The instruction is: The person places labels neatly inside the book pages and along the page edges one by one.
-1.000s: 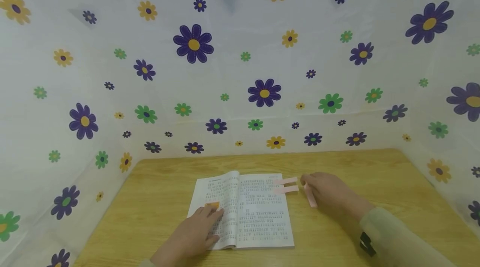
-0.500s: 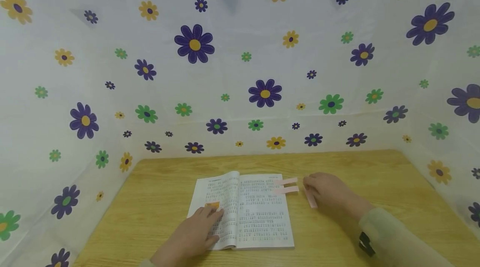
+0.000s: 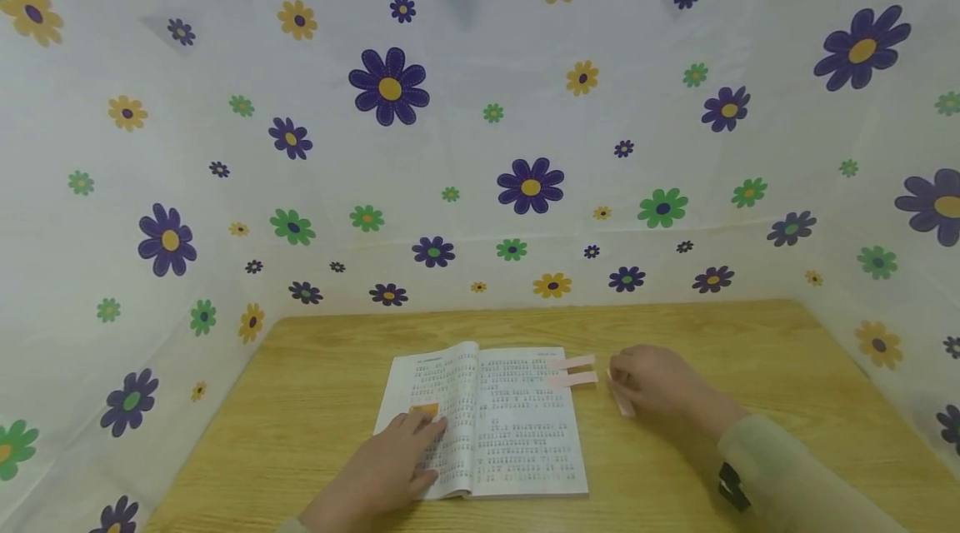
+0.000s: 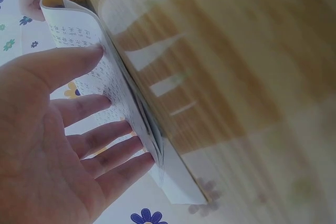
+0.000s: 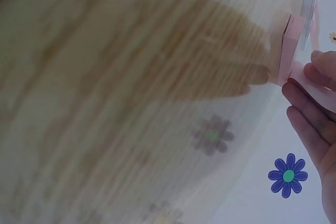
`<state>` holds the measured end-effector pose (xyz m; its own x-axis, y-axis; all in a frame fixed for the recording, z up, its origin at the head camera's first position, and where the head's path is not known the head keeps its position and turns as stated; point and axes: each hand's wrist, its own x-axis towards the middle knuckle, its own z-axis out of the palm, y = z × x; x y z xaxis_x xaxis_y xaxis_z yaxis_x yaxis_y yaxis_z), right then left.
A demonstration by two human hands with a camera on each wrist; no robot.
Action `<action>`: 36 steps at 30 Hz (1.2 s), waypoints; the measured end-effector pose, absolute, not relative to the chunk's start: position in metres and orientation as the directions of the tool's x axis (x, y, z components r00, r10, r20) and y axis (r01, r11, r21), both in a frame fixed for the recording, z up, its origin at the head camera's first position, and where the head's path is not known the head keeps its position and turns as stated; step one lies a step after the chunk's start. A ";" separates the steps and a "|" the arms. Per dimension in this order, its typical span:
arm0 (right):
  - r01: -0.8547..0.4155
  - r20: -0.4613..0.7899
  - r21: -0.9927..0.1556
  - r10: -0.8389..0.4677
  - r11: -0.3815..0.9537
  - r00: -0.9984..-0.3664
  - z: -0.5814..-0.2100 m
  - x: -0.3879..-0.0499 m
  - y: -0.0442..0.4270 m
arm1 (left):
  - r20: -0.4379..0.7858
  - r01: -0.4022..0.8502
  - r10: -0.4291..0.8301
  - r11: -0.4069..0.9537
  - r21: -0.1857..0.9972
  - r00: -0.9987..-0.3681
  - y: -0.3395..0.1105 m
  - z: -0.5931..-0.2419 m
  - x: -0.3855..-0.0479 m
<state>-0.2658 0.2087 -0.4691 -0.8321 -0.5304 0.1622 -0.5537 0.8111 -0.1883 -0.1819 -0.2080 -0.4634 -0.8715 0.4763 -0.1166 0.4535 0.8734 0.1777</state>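
- A person's left hand (image 3: 397, 456) rests on the left page of a book (image 3: 528, 443), its fingers extended and relaxed, grasping nothing.
- The book lies spread on a wood-grain tabletop (image 3: 315, 391), both pages filled with lines of print.
- Just past the left fingertips, an orange patch (image 3: 426, 409) shows on the page.
- To the right of the book, the right hand (image 3: 651, 379) pinches a pink strip (image 5: 314, 88) between thumb and fingers.
- One end of that strip meets a thin pink pad (image 5: 290, 45) on the tabletop, just beside the fingertips; whether the two are joined cannot be told.
- Two more pink tabs (image 3: 581, 371) lie one below the other near the top of the right page, jutting past its edge toward the right hand.
- A light sleeve (image 3: 795, 466) covers the right forearm, a black object (image 3: 733, 488) at its wrist.
- White cloth (image 3: 465, 58) printed with purple, green and yellow flowers encloses the tabletop.
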 end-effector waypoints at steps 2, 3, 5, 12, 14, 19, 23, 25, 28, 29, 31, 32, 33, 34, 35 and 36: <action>-0.547 0.153 -0.200 -0.525 0.813 -0.837 -0.468 -0.266 0.209 | -0.121 0.449 0.474 0.874 0.186 -0.872 -0.207 -0.463 -0.182; -0.544 0.149 -0.203 -0.523 0.814 -0.839 -0.468 -0.266 0.209 | -0.124 0.446 0.472 0.875 0.190 -0.873 -0.207 -0.462 -0.182; -0.540 0.139 -0.206 -0.522 0.816 -0.842 -0.467 -0.267 0.209 | -0.130 0.440 0.468 0.876 0.196 -0.874 -0.207 -0.461 -0.182; -0.559 0.135 -0.170 -0.543 0.811 -0.829 -0.466 -0.269 0.208 | -0.128 0.448 0.473 0.875 0.184 -0.872 -0.206 -0.461 -0.182; -0.565 0.139 -0.164 -0.548 0.809 -0.825 -0.466 -0.269 0.208 | -0.127 0.448 0.473 0.875 0.183 -0.872 -0.206 -0.462 -0.183; -0.571 0.133 -0.152 -0.556 0.807 -0.820 -0.464 -0.270 0.208 | -0.129 0.443 0.468 0.877 0.185 -0.874 -0.207 -0.464 -0.183; -0.580 0.124 -0.138 -0.567 0.803 -0.815 -0.462 -0.270 0.207 | -0.122 0.446 0.470 0.876 0.182 -0.874 -0.207 -0.464 -0.183; -0.596 0.133 -0.124 -0.582 0.793 -0.802 -0.462 -0.270 0.207 | -0.119 0.447 0.472 0.875 0.185 -0.874 -0.207 -0.464 -0.183; -0.621 0.151 -0.100 -0.605 0.778 -0.782 -0.462 -0.270 0.207 | -0.120 0.445 0.470 0.876 0.186 -0.875 -0.207 -0.463 -0.183; -0.626 0.154 -0.096 -0.610 0.774 -0.777 -0.462 -0.270 0.208 | -0.121 0.443 0.468 0.877 0.187 -0.876 -0.207 -0.463 -0.183; -0.629 0.154 -0.090 -0.613 0.772 -0.775 -0.462 -0.270 0.208 | -0.121 0.440 0.465 0.878 0.187 -0.877 -0.206 -0.463 -0.182; -0.630 0.153 -0.087 -0.614 0.772 -0.774 -0.461 -0.270 0.208 | -0.119 0.440 0.465 0.878 0.188 -0.877 -0.206 -0.462 -0.182; -0.630 0.152 -0.084 -0.615 0.772 -0.774 -0.461 -0.270 0.208 | -0.117 0.441 0.466 0.877 0.188 -0.877 -0.206 -0.462 -0.182; -0.630 0.152 -0.081 -0.615 0.772 -0.773 -0.461 -0.270 0.208 | -0.115 0.443 0.467 0.877 0.188 -0.877 -0.206 -0.462 -0.182; -0.632 0.156 -0.078 -0.617 0.771 -0.772 -0.461 -0.271 0.208 | -0.114 0.444 0.468 0.876 0.187 -0.876 -0.206 -0.462 -0.182; -0.634 0.159 -0.072 -0.618 0.770 -0.770 -0.461 -0.271 0.208 | -0.113 0.445 0.469 0.876 0.187 -0.876 -0.206 -0.462 -0.182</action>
